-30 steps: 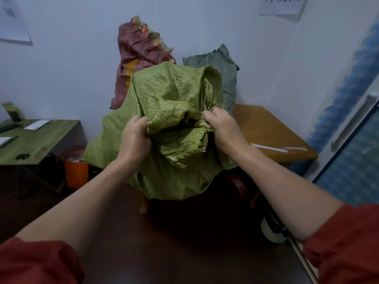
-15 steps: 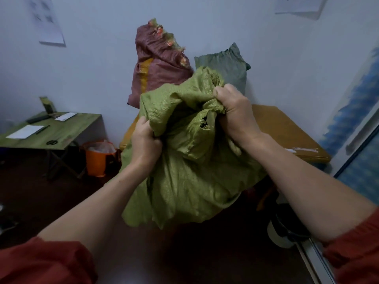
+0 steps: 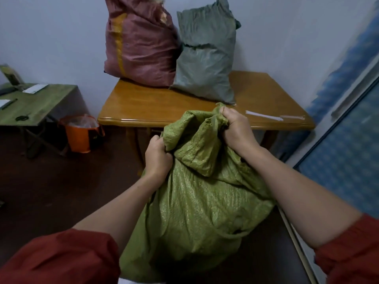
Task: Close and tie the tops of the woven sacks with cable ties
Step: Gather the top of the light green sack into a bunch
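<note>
A full green woven sack [image 3: 196,206] hangs low in front of me, below the table's front edge. My left hand [image 3: 158,156] grips a fold of its top on the left side. My right hand [image 3: 235,130] grips the bunched mouth on the right, fist curled round the fabric. White cable ties [image 3: 264,116] lie on the wooden table [image 3: 147,107] just beyond my right hand. A dark red sack [image 3: 139,42] and a grey-green sack [image 3: 205,54] stand on the table against the wall.
An orange bin [image 3: 80,134] with a plastic liner stands on the dark floor left of the table. A green folding table [image 3: 39,103] with papers, a pen and scissors [image 3: 21,118] is at the far left. A blue patterned panel [image 3: 344,152] runs along the right.
The green sack has dropped from in front of the other sacks to below the table edge, both hands still gripping its top. The view has tilted down.
</note>
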